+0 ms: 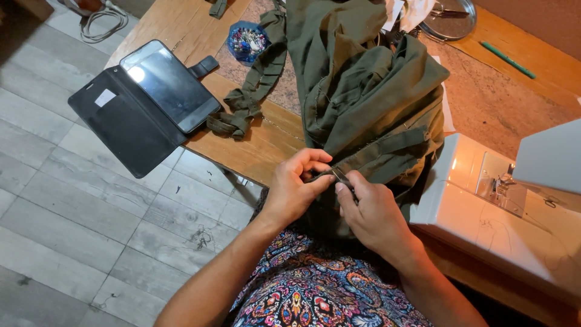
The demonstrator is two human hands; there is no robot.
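Observation:
A heap of olive green fabric point(369, 91) lies on the wooden table point(254, 151) and hangs over its front edge into my lap. My left hand point(296, 188) pinches the fabric's edge between thumb and fingers. My right hand point(372, 212) holds a small metal tool point(341, 176), thin and pointed, its tip against the same edge, right beside the left fingertips. Both hands meet just in front of the table edge, above my patterned dress.
A white sewing machine point(502, 206) stands at the right. A phone in an open black wallet case point(151, 97) overhangs the table's left edge. A green fabric strip point(251, 91), a blue pin container point(247, 41), a round metal tin point(451, 18) and a green pen point(507, 59) lie behind.

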